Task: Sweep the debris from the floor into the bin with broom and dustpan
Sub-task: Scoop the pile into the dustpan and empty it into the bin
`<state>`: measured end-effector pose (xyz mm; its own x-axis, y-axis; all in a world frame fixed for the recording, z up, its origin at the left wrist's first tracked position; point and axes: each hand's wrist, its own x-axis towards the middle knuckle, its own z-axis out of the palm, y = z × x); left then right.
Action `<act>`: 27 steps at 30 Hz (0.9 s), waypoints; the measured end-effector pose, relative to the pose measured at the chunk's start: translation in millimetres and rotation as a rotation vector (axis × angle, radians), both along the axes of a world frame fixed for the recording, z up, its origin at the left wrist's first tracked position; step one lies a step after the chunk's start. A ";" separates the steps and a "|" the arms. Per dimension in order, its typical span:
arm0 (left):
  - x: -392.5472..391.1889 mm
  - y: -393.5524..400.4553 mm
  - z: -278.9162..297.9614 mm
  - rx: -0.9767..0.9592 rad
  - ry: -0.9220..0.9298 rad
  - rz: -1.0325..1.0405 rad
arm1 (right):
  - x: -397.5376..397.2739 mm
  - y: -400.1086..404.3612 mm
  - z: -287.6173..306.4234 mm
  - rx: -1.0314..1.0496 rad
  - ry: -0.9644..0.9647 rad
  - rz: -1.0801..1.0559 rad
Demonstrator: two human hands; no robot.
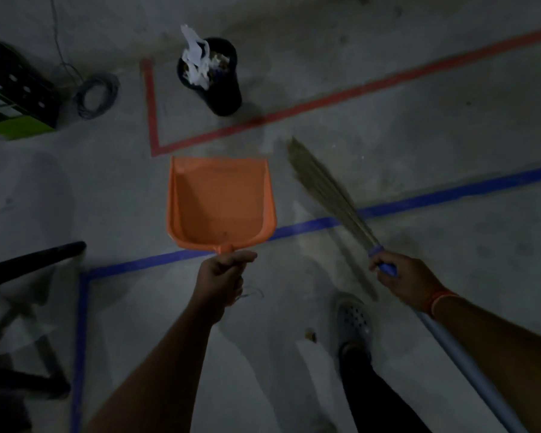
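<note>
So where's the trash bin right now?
In the head view the black bin stands on the floor up top, a little left of middle, inside the red tape corner. White paper sticks out of it, and the orange dustpan is held just below.

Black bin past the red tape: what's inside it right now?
The round black bin holds crumpled white paper that sticks up above its rim, with some darker scraps beside it. Anything lower down is covered by the paper and too dark to tell.
</note>
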<state>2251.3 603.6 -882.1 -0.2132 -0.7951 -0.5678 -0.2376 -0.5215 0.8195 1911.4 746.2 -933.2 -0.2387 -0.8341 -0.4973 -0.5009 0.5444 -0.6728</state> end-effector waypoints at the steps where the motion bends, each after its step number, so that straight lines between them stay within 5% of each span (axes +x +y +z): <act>1: 13.2 22.1 -2.7 0.018 0.005 -0.007 | 10.4 25.5 -1.4 0.029 0.007 0.006; 16: 152.9 314.7 -60.8 0.123 -0.094 -0.046 | 209.7 325.5 -73.2 0.233 -0.031 0.210; 27: 156.4 484.1 -50.7 0.104 -0.123 -0.173 | 188.5 535.1 -92.0 0.262 0.044 -0.364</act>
<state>2407.7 1087.7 -932.7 -0.2655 -0.6885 -0.6749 -0.4253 -0.5447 0.7228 2099.9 1281.3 -1025.1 -0.5192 -0.5391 -0.6632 -0.2705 0.8397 -0.4709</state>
